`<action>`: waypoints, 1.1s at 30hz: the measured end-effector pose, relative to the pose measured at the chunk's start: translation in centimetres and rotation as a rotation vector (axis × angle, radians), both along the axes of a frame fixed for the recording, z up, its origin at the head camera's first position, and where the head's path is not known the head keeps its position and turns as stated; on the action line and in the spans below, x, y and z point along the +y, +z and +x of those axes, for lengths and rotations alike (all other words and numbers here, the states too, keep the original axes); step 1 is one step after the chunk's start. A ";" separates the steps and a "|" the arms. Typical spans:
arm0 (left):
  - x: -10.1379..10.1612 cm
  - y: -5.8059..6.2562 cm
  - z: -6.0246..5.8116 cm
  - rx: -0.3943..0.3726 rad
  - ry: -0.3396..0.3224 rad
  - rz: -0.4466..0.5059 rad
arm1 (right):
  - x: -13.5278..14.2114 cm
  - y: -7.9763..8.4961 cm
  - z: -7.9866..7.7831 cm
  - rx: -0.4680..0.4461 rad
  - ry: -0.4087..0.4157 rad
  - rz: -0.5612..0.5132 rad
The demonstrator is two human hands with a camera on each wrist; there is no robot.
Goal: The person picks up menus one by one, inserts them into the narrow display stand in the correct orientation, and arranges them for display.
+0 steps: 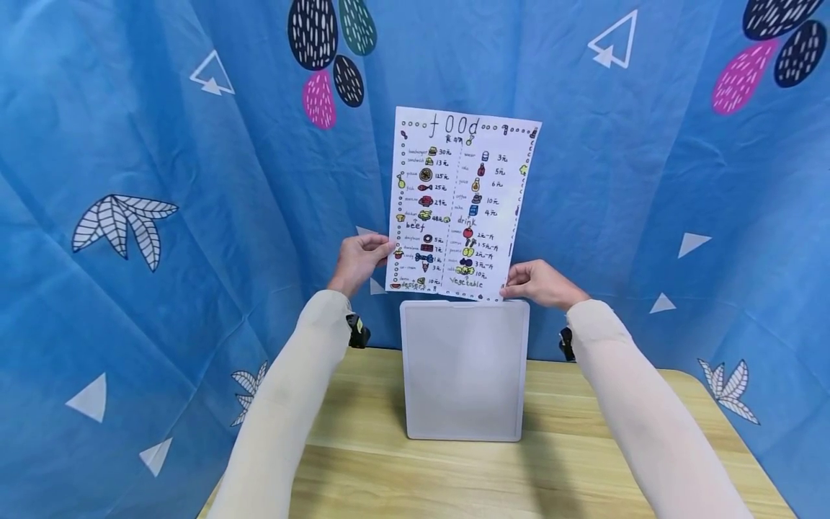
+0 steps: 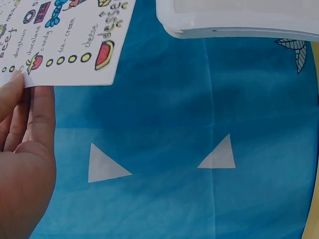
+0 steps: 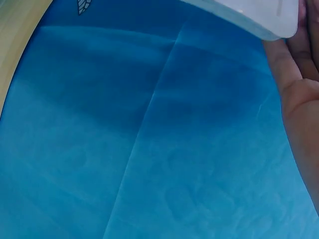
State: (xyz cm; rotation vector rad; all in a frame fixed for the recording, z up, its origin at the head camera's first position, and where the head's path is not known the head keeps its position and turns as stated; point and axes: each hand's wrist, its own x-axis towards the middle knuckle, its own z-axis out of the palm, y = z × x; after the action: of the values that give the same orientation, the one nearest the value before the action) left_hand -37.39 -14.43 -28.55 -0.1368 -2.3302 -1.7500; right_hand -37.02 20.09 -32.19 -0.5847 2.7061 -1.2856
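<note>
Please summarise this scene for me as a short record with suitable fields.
Menu sheet: white, headed "food", with coloured drawings and prices
Left hand: pinches the sheet's left edge, below its middle
Right hand: holds the sheet's lower right corner
Panel: grey with a pale rim, upright on the table, below the sheet
Table: light wood grain
Backdrop: blue cloth printed with leaves and triangles

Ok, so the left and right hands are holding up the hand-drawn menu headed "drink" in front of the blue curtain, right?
Not quite: the heading reads "food", as the head view shows. The left hand and right hand do hold up the hand-drawn menu in front of the blue curtain.
</note>
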 end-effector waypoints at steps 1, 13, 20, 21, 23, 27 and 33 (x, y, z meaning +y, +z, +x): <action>0.0 0.0 0.0 0.001 -0.004 -0.004 | 0.1 0.0 0.1 -0.001 0.005 0.004; 0.6 -1.3 0.2 0.002 -0.039 0.007 | 0.8 0.3 0.2 0.020 -0.053 -0.058; 1.0 -2.1 0.3 -0.018 -0.059 0.042 | 1.0 1.3 0.3 0.126 -0.168 -0.168; 1.0 -2.3 0.3 -0.021 -0.060 0.045 | 1.0 1.4 0.4 0.129 -0.174 -0.165; 1.1 -2.4 0.4 -0.025 -0.062 0.045 | 1.2 1.5 0.6 0.122 -0.177 -0.163; 1.3 -2.7 0.6 -0.025 -0.068 0.042 | 1.5 1.6 0.8 0.097 -0.179 -0.159; 1.4 -2.9 0.7 -0.024 -0.076 0.051 | 1.9 1.4 0.9 0.099 -0.189 -0.165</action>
State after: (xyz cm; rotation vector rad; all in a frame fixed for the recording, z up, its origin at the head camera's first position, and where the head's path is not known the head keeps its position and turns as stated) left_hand -36.69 -13.03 -31.49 -0.1991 -2.3231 -1.8554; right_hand -36.15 22.03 -30.75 -0.4260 2.8111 -1.5776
